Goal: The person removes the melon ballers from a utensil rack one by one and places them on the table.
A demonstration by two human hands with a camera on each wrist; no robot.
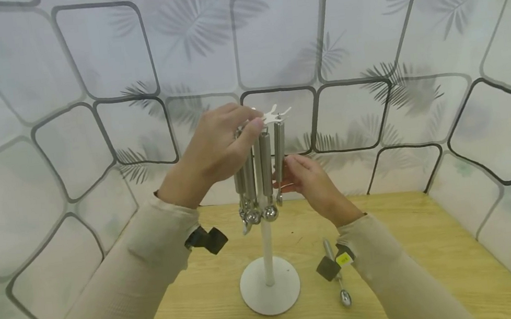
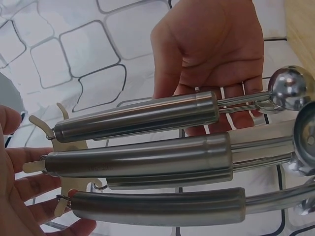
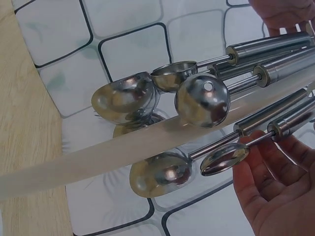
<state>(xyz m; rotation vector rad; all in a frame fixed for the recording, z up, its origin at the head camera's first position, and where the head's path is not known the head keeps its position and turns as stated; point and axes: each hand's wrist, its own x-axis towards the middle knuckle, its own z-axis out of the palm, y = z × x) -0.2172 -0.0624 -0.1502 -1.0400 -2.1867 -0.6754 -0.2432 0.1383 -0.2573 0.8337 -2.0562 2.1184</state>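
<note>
A white stand (image 1: 272, 302) with a round base and a branched hook top (image 1: 272, 117) holds several steel scoops (image 1: 266, 166) hanging by their handle loops. My left hand (image 1: 217, 144) grips the hook top from the left, its fingers spread around the hooks in the left wrist view. On the right side, my right hand (image 1: 313, 184) is at a hanging scoop with a small oval head (image 3: 225, 159). Its loosely extended fingers (image 3: 256, 182) lie behind the handle end. One round bowl (image 3: 203, 101) with a small hole hangs nearer the post.
Another steel scoop (image 1: 345, 296) lies on the wooden table (image 1: 195, 292), right of the base and partly hidden by the right wrist camera. A patterned cloth backdrop (image 1: 280, 41) encloses the table at the back and sides.
</note>
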